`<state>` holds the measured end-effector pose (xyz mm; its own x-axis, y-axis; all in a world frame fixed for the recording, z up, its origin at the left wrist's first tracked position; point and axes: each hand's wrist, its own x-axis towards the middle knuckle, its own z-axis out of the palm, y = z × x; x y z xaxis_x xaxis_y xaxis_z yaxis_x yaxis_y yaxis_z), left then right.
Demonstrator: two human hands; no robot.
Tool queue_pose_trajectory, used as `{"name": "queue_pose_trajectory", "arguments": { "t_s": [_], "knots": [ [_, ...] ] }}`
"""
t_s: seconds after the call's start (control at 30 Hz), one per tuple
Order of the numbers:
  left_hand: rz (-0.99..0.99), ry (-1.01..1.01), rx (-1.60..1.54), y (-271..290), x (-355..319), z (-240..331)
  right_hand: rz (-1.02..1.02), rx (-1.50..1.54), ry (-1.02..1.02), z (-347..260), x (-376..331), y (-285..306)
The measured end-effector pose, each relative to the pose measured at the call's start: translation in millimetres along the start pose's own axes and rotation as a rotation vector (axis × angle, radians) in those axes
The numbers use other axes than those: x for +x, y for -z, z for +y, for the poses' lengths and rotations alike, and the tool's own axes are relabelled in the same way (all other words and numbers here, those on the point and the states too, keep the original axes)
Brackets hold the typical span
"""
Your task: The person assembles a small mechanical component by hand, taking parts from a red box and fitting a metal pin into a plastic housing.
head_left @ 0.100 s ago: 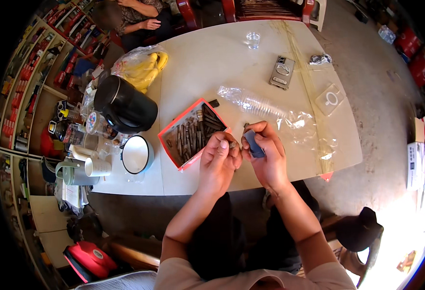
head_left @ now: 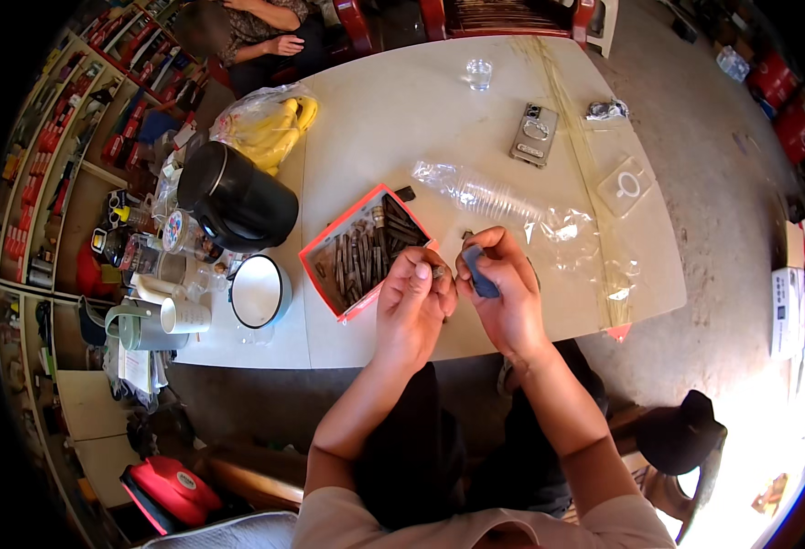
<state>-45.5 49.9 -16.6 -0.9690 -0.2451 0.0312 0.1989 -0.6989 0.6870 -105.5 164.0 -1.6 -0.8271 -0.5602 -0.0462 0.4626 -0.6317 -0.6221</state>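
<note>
Over the near edge of the table, my left hand (head_left: 413,297) pinches a small dark metal piece (head_left: 438,272) between thumb and fingers; most of it is hidden. Close beside it, my right hand (head_left: 510,297) is closed on a blue-grey flat piece (head_left: 482,276), perhaps folded abrasive paper, with the thumb pressed on it. The two hands nearly meet at the fingertips. Just beyond my left hand sits an open red-rimmed box (head_left: 314,274) holding many slim dark metal rods (head_left: 358,261), which lie jumbled.
A crumpled clear plastic sleeve (head_left: 503,203) lies beyond my hands. Further off are a phone (head_left: 534,135), a clear case (head_left: 626,188) and a glass (head_left: 479,75). On the left stand a black kettle (head_left: 242,201), a bowl (head_left: 260,293), mugs and bagged bananas (head_left: 274,137). A person (head_left: 274,37) sits opposite.
The blue-grey piece in my right hand has tilted slightly, showing a narrower face. Both hands otherwise stay in nearly the same place.
</note>
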Motion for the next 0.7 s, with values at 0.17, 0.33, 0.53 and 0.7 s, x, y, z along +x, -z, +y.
{"name": "queue_pose_trajectory", "arguments": {
  "t_s": [0.17,0.33,0.53,0.7],
  "knots": [
    [0.01,-0.038,0.02,-5.8,-2.9,3.1,-0.041,-0.275,0.174,6.8,-1.3,-1.9],
    [0.039,-0.096,0.056,-11.4,-7.3,8.7,-0.047,-0.505,0.341,8.6,-7.5,-11.0],
    [0.057,-0.106,0.064,-10.6,-7.9,11.4,-0.034,-0.639,0.533,13.9,-8.0,-9.7],
    [0.111,-0.182,0.136,-9.7,-7.5,7.0,-0.038,-0.98,0.761,12.6,-5.7,-9.6]
  ]
}}
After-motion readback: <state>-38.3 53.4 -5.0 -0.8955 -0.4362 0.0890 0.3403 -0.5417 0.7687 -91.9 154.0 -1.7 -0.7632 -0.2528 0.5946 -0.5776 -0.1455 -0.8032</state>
